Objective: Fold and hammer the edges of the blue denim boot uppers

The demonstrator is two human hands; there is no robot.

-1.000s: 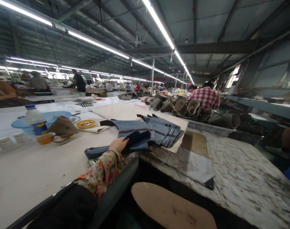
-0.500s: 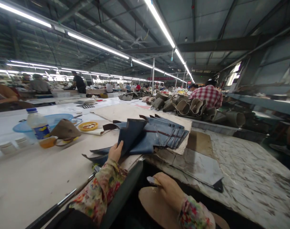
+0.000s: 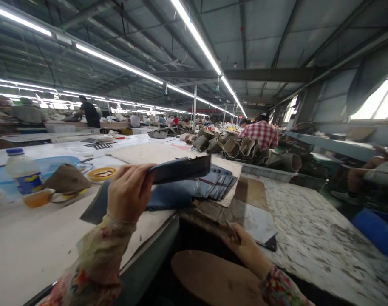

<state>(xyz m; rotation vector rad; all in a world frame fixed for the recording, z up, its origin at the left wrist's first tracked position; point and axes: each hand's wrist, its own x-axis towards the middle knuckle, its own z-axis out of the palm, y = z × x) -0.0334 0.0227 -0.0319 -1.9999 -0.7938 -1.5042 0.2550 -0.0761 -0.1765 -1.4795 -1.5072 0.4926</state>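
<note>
The left hand, its grip closed on a dark blue panel, has risen; the panel is now held nearly edge-on above the stacked blue pieces on the surface. The right hand, gripping a slim tool (type indistinct), has shifted and no longer covers much of the brown board. The panel thus appears singled out for separate handling.

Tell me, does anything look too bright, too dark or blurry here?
In the head view, the ceiling lights and right-hand window glare white; also in the head view, deep shadow surrounds the brown board; in that same head view, the distant person in black looks soft, while the left hand and its dark blue piece read clearly enough.
</note>
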